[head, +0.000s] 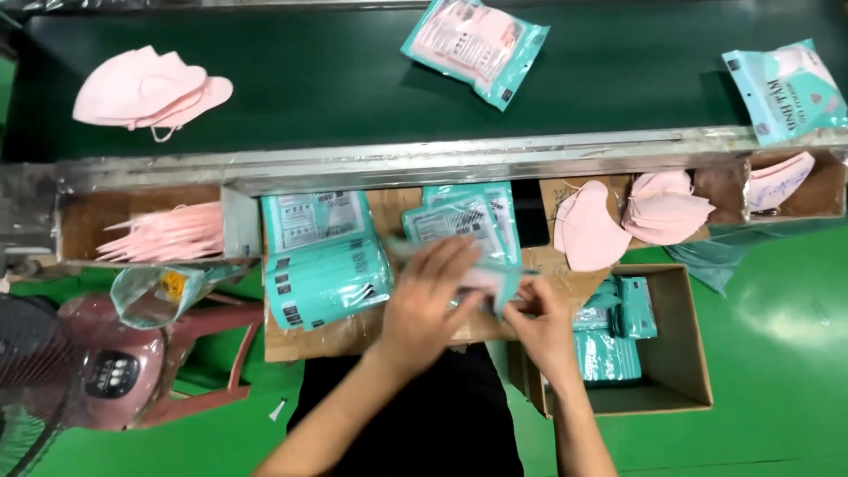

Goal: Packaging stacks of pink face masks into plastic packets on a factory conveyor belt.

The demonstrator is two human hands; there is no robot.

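Running across the top: a dark green conveyor belt [353, 79], edged below by a metal rail [424, 163]. On the belt, a loose stack of pink masks [146, 88] at the left, 1 filled teal pouch [475, 46] near the middle, another filled pouch [784, 88] at the right edge.

Below the rail, a cardboard-covered worktop [397, 208]. Left of it, a cardboard tray of pink masks [168, 231] lying on their sides. On the worktop, a thick stack of empty teal pouches [325, 261], and just right of that a smaller fan of teal pouches [464, 216]. Further right, 1 single pink mask [587, 231] and a pile of folded pink masks [667, 208] just beside it; more pink masks [779, 181] in a bin at the far right.

Lower right, an open cardboard box [680, 353] on the green floor, holding packed teal pouches [609, 340]. Lower left, a pink fan [97, 367].

At the centre, over the worktop's front edge, a teal pouch with a pink mask [495, 281] half in it, blurred. Left hand [424, 305] spread flat on top of it, grip pressing down with fingers extended, not curled round. Right hand [543, 322] at the pouch's right end, grip closed on that end with fingertips pinching. Both hands touching the same pouch, just left of the box.
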